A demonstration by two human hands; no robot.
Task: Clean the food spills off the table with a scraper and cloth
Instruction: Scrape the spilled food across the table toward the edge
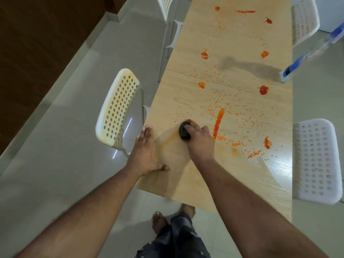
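Note:
My right hand [199, 139] grips a small dark rounded scraper [184, 130] and presses it on the light wooden table [186, 179], at a red spill near the table's left side. My left hand [144, 152] lies flat with straight fingers along the table's left edge. Red and orange food spills cover the tabletop: a long orange streak [218, 122] just right of my right hand, a red blob [263, 89], scattered orange crumbs [232, 105], and more blobs further away. A faint smeared patch lies between my hands. No cloth is visible.
A cream perforated chair [116, 108] stands at the table's left, a white perforated chair [316, 161] at its right, and two more white chairs [304, 17] stand further back. A blue and clear tool [312, 51] hangs blurred over the table's right edge. My feet [160, 220] stand on grey tiles.

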